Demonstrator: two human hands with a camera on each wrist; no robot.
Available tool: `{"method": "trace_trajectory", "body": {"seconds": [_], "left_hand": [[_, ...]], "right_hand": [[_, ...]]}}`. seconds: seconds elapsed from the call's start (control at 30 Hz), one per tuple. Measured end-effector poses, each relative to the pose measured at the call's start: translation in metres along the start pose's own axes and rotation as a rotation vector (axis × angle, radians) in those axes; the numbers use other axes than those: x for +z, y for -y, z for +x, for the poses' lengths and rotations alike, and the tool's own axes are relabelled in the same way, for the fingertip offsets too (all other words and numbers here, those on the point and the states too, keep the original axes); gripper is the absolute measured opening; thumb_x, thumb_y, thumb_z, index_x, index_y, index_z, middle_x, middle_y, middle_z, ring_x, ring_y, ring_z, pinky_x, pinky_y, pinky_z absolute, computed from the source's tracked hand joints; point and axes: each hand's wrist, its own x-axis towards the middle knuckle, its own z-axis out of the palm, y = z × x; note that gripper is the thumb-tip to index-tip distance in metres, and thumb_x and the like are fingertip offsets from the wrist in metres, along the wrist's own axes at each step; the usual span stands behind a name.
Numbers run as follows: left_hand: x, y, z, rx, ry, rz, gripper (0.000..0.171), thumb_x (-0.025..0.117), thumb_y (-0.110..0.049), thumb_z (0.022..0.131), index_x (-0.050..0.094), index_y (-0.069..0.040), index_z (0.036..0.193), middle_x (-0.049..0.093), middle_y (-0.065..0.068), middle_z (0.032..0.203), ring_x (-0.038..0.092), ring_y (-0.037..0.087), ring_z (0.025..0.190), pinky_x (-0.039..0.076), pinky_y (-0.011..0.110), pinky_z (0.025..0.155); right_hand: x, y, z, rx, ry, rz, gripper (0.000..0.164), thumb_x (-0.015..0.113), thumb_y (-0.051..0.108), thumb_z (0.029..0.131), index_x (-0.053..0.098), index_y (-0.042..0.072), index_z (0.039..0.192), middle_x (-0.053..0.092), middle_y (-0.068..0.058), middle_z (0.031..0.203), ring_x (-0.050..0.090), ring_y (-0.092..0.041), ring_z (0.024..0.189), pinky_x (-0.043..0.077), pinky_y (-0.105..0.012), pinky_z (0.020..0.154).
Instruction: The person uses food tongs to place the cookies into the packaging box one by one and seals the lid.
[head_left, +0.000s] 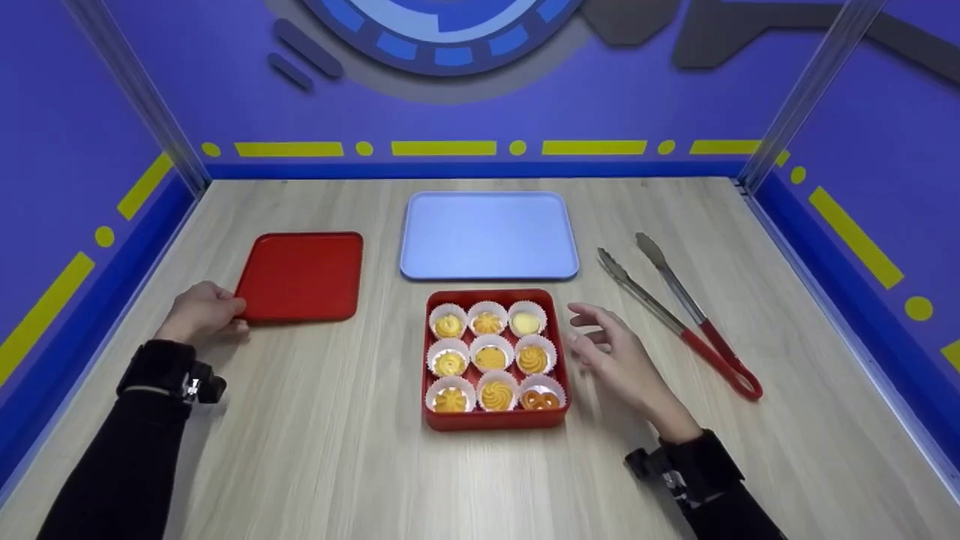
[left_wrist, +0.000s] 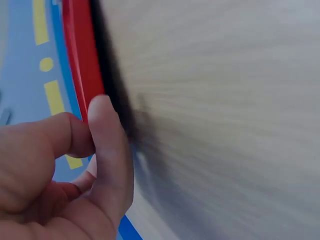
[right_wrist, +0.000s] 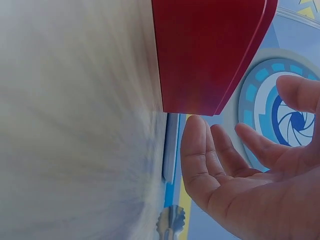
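Note:
My left hand (head_left: pixel 202 311) is at the near left corner of a flat, square red lid (head_left: pixel 300 277). In the left wrist view, thumb and finger pinch the rim of the lid (left_wrist: pixel 82 55), close over the tabletop. A red square box (head_left: pixel 495 421) stands in the middle, filled with cookies (head_left: pixel 491 358) in white paper cups, in rows of three. One at the near right is pretzel-shaped. Beside the box's right wall is my right hand (head_left: pixel 619 360), its fingers loosely extended and holding nothing. In the right wrist view the fingertips are near a corner of the box (right_wrist: pixel 210 55).
Behind the box lies a light blue tray (head_left: pixel 487 236). To the right, metal tongs (head_left: pixel 690 322) with red handles rest spread on the wooden table (head_left: pixel 337 450). Blue-purple panels (head_left: pixel 495 112) with yellow markings enclose the back and both sides.

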Motion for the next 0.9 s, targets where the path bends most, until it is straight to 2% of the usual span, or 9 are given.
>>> {"method": "trace_trajectory", "body": {"seconds": [0.07, 0.13, 0.23, 0.27, 0.4, 0.63, 0.77, 0.9], "left_hand": [[0.001, -0.003, -0.002, 0.011, 0.056, -0.101, 0.032, 0.047, -0.009, 0.102, 0.049, 0.014, 0.124, 0.067, -0.005, 0.079, 0.07, 0.0, 0.069, 0.057, 0.016, 0.074], [0.003, -0.007, -0.004, 0.025, 0.094, -0.191, 0.048, 0.044, -0.008, 0.102, 0.036, 0.021, 0.139, 0.064, -0.002, 0.089, 0.069, -0.001, 0.072, 0.059, 0.017, 0.077], [0.009, -0.013, -0.009, 0.032, 0.097, -0.281, 0.067, 0.041, -0.01, 0.105, 0.01, 0.019, 0.158, 0.058, 0.007, 0.108, 0.067, 0.0, 0.078, 0.059, 0.017, 0.082], [0.011, -0.016, -0.011, 0.037, 0.09, -0.31, 0.069, 0.04, -0.01, 0.107, 0.007, 0.017, 0.16, 0.055, 0.011, 0.114, 0.067, 0.001, 0.08, 0.059, 0.018, 0.083], [0.022, -0.033, -0.019, 0.082, 0.057, -0.4, 0.065, 0.037, -0.011, 0.11, 0.007, 0.012, 0.162, 0.047, 0.017, 0.126, 0.065, 0.004, 0.084, 0.059, 0.019, 0.085], [0.051, -0.074, -0.04, 0.219, -0.008, -0.49, 0.059, 0.039, -0.004, 0.109, 0.014, 0.009, 0.161, 0.052, 0.013, 0.114, 0.064, 0.007, 0.081, 0.06, 0.02, 0.08], [0.076, -0.099, -0.056, 0.289, -0.019, -0.523, 0.057, 0.039, 0.0, 0.106, 0.02, 0.007, 0.159, 0.055, 0.014, 0.112, 0.065, 0.011, 0.081, 0.06, 0.022, 0.078], [0.106, -0.119, -0.068, 0.325, -0.004, -0.583, 0.055, 0.039, 0.003, 0.103, 0.027, 0.005, 0.156, 0.055, 0.016, 0.113, 0.065, 0.014, 0.08, 0.061, 0.023, 0.075]], "right_hand": [[0.0, 0.0, 0.0, 0.001, -0.001, -0.01, 0.052, 0.066, 0.022, 0.106, 0.052, 0.008, 0.154, 0.061, -0.02, 0.139, 0.069, -0.031, 0.109, 0.063, -0.034, 0.079], [0.0, 0.0, 0.0, 0.004, -0.001, -0.017, 0.053, 0.067, 0.023, 0.106, 0.052, 0.008, 0.155, 0.062, -0.019, 0.139, 0.069, -0.031, 0.11, 0.062, -0.034, 0.08], [0.0, 0.0, 0.0, 0.01, 0.003, -0.017, 0.053, 0.067, 0.025, 0.106, 0.052, 0.009, 0.154, 0.062, -0.019, 0.138, 0.069, -0.031, 0.111, 0.062, -0.034, 0.082], [0.0, 0.0, 0.001, 0.012, 0.005, -0.017, 0.053, 0.067, 0.025, 0.106, 0.053, 0.009, 0.154, 0.062, -0.019, 0.138, 0.069, -0.031, 0.111, 0.062, -0.035, 0.082], [0.0, 0.0, 0.001, 0.015, 0.001, -0.013, 0.052, 0.067, 0.024, 0.106, 0.053, 0.009, 0.154, 0.062, -0.019, 0.138, 0.069, -0.031, 0.111, 0.062, -0.035, 0.082], [0.0, -0.001, 0.002, 0.002, -0.005, -0.007, 0.051, 0.067, 0.02, 0.105, 0.054, 0.007, 0.153, 0.062, -0.02, 0.138, 0.069, -0.031, 0.109, 0.063, -0.037, 0.081], [0.0, -0.002, 0.003, 0.004, -0.008, 0.011, 0.05, 0.066, 0.017, 0.105, 0.055, 0.006, 0.152, 0.062, -0.02, 0.138, 0.069, -0.031, 0.109, 0.064, -0.04, 0.08], [0.001, -0.002, 0.003, 0.005, -0.011, 0.023, 0.049, 0.067, 0.017, 0.105, 0.056, 0.007, 0.151, 0.064, -0.02, 0.135, 0.069, -0.031, 0.107, 0.064, -0.043, 0.081]]}}
